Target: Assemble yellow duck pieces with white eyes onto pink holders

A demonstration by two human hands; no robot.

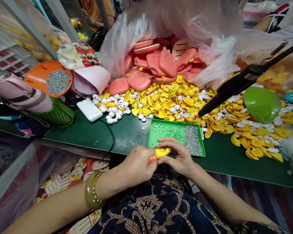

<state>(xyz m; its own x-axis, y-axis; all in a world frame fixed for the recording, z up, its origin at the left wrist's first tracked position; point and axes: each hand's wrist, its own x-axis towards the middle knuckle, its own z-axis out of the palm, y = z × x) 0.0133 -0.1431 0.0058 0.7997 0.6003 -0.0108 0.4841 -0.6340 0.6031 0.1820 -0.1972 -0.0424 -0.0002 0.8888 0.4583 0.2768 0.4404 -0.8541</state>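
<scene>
My left hand [136, 165] and my right hand [178, 156] together grip a small yellow plastic duck part [161, 152], with a coral-pink piece [153, 158] showing at its lower left end. Both hands hover just in front of a green pegged tray [166, 135], whose right side holds a heap of small silver beads [193, 140]. Beyond the tray lies a large pile of yellow plastic duck parts [166, 104]. White round plastic pieces [113, 109] are heaped at its left, and coral-pink plastic shells [146, 66] lie behind it.
A green tabletop [127, 136] carries everything. A black handheld tool [239, 86] juts in from the right above a green oval shell [261, 104]. At left stand an orange dish of beads [47, 78] and a white power bank [89, 109]. A co-worker's arm [95, 16] shows beyond the shelving.
</scene>
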